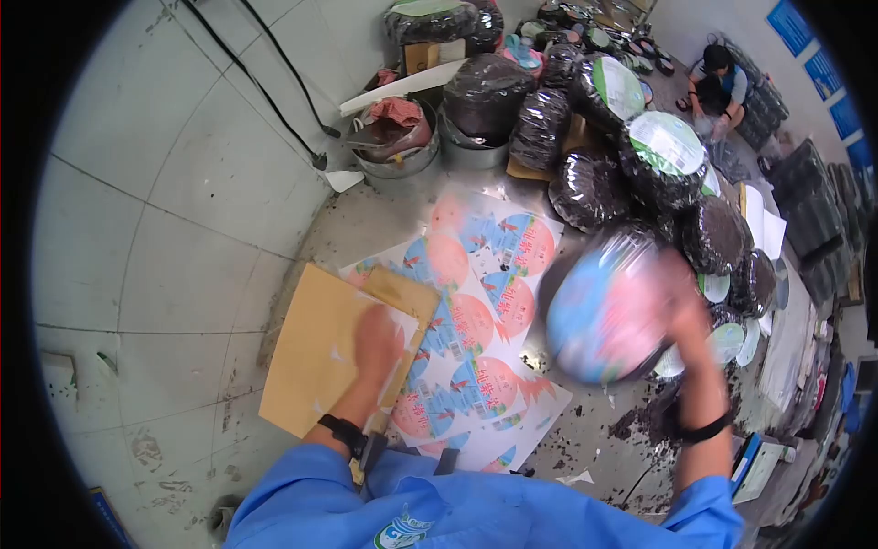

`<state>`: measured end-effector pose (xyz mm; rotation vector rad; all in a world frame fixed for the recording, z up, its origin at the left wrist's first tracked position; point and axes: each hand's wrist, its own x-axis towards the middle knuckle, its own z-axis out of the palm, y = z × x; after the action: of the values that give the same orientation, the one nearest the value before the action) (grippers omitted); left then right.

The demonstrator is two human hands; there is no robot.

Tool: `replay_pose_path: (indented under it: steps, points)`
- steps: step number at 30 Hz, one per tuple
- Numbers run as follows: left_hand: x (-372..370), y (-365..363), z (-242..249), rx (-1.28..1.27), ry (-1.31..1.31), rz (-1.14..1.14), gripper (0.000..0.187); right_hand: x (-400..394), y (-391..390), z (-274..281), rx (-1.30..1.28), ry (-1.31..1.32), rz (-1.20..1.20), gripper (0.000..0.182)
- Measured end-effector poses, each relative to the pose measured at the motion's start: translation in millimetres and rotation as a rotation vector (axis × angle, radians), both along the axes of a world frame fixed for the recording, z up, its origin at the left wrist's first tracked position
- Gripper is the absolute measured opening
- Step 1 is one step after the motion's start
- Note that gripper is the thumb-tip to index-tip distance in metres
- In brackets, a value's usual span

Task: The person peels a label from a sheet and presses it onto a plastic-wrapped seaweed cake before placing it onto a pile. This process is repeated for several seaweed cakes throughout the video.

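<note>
My right hand (684, 302) grips the right side of a round, plastic-wrapped dark package (608, 306) with a blue and pink label on top. Both are smeared by motion, and the package is lifted at the right of the worktop. My left hand (377, 343) is over a brown cardboard piece (306, 352), near the edge of a white sheet; its fingers are blurred. Between my hands lie sheets of printed round labels (471, 320) in pink and blue, spread overlapping on the metal table (567, 439).
Several dark wrapped packages (590, 188) are piled at the back right, some with green and white labels. Two metal tins (398, 160) stand at the back, one holding red cloth-like material. Dark crumbs (640, 430) litter the right side. Another person (720, 87) crouches far right.
</note>
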<state>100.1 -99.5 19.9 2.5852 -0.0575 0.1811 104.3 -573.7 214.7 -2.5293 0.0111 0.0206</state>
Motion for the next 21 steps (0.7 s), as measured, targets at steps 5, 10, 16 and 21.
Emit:
replay_pose_path:
  steps: [5, 10, 16, 21]
  points:
    - [14.5, 41.2, -44.2, 0.211, 0.107, 0.485, 0.024, 169.0, -28.2, 79.4, 1.349, -0.167, 0.096, 0.054]
    - [16.0, 35.5, -36.8, 0.218, 0.16, 0.482, 0.02, 289.7, 179.3, 42.4, -0.656, -0.414, 0.696, 0.102]
    - [20.4, 39.3, -41.3, 0.204, 0.201, 0.495, 0.02, 425.9, 240.1, -20.9, -1.307, -0.423, 0.966, 0.105]
    - [19.7, 40.2, -42.2, 0.202, 0.195, 0.48, 0.022, 413.8, 237.0, -18.3, -1.334, -0.145, 0.944, 0.096]
